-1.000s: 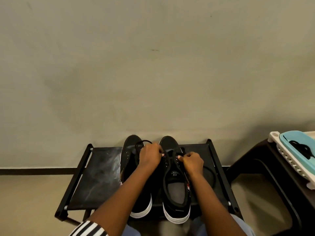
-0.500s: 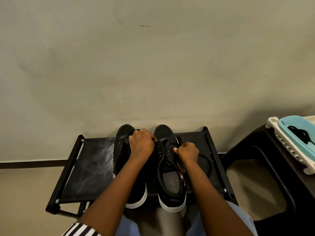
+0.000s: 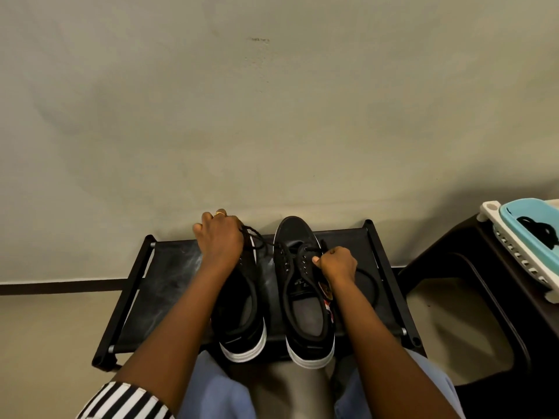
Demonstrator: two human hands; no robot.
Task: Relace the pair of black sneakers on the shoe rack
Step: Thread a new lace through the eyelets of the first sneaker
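Since the earlier frame the left hand (image 3: pixel 219 237) has travelled to the far edge of the shoe rack (image 3: pixel 169 282), fingers curled round a black lace (image 3: pixel 260 241) drawn from the right sneaker (image 3: pixel 305 313). The right hand (image 3: pixel 337 264) is clenched on that sneaker at its eyelet row. Left sneaker (image 3: pixel 242 313) and right sneaker lie side by side at the rack's centre, long axes front-to-back, toes toward its far edge, heels overhanging its near edge

Dim, even indoor light lay on the wall (image 3: pixel 272 116). Soft shadow gathered right of the shoe rack (image 3: pixel 169 267), and wide-angle distortion splayed its frame. Focus stayed sharp.
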